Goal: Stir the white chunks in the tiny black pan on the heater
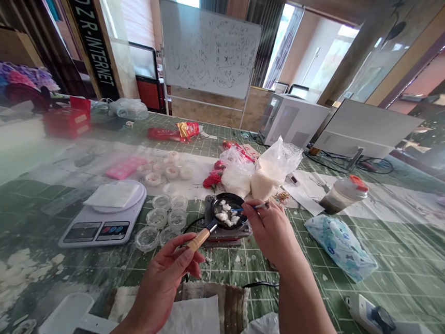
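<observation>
A small black frying pan (216,205) with white lumps (229,214) in it rests over a small hot plate (224,236). My left hand (172,266) grips the pan's wooden handle (199,238), thumb along the top. Over the pan's right rim, my right hand (266,223) pinches a thin blue stick (238,209), its tip among the lumps. Its far end pokes out past my fingers; what kind of tool it is, I cannot tell. Left of the hot plate stand several clear plastic cups (157,217).
A kitchen scale (113,230) stands at left, with filled cups (172,171) and a pink mold (126,167) behind. Behind the pan are bags of white granules (266,177). At right lie a wipes pack (340,245), a shaker bottle (345,194) and a power strip (388,322).
</observation>
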Available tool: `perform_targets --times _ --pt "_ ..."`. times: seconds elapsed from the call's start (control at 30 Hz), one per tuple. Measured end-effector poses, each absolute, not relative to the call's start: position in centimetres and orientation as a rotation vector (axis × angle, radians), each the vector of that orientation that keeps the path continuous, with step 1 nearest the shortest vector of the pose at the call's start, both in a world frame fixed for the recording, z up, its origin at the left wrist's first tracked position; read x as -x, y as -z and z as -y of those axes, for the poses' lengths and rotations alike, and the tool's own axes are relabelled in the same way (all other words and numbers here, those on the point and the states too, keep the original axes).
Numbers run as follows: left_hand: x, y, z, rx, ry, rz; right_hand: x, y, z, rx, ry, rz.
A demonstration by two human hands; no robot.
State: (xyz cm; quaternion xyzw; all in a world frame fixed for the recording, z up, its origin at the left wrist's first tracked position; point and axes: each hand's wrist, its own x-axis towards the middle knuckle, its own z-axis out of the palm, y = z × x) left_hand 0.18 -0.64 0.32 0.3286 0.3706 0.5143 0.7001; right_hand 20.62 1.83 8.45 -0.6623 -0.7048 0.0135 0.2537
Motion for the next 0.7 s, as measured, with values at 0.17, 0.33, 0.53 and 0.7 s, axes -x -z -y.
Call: perform_targets --times 0.17,0.33,0.53,0.7 --pt "-0.22 -0.25 0.59 -0.737 -1.146 -0.820 -20.36 -8.36 -1.91 1.757 -0.108 1.909" --pt "-0.19 -0.26 0.54 -0.740 -1.138 -0.820 -20.45 -8.28 -2.01 1.784 -0.080 1.903" --pt "-0.22 -0.23 0.57 -0.733 -1.141 -0.838 -20.67 -8.36 -1.93 1.809 -0.103 1.945" --pt "-0.17 -0.26 0.61 -0.734 -1.138 -0.834 -20.90 -8.76 -1.72 1.808 -0.071 1.908"
